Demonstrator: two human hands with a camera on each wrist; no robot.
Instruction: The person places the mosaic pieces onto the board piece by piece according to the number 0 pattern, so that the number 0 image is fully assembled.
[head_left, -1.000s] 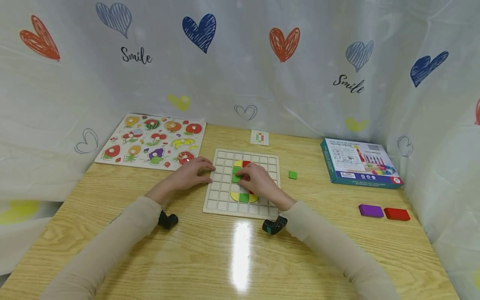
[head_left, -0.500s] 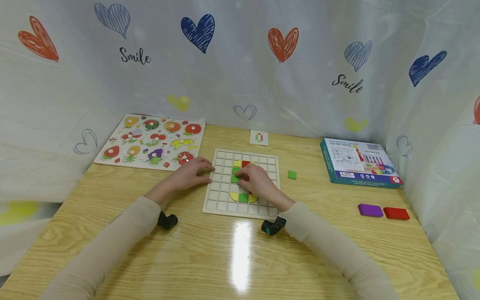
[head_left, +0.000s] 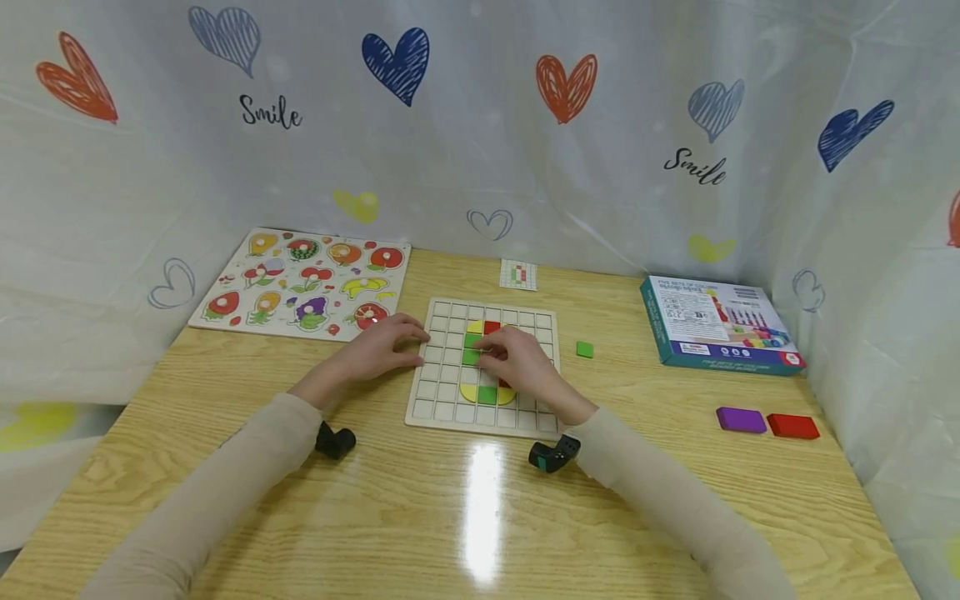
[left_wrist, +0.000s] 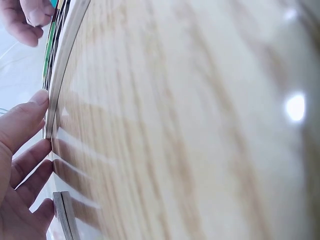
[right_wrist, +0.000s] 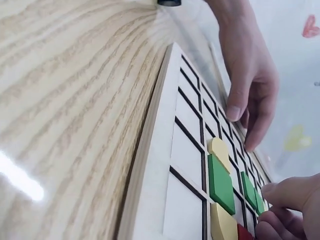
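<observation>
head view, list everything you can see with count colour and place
grid board: 1, pale wood, table centre
tiles on board: several; green, yellow, red
loose tile: 1, green, right of board
pattern card: 1, white, behind board
fruit puzzle: 1, multicoloured, far left
box: 1, teal, far right
blocks: 2, purple and red, near right
table: 1, light wood
left hand: touches board's left edge
right hand: fingers curled at a tile mid-board
</observation>
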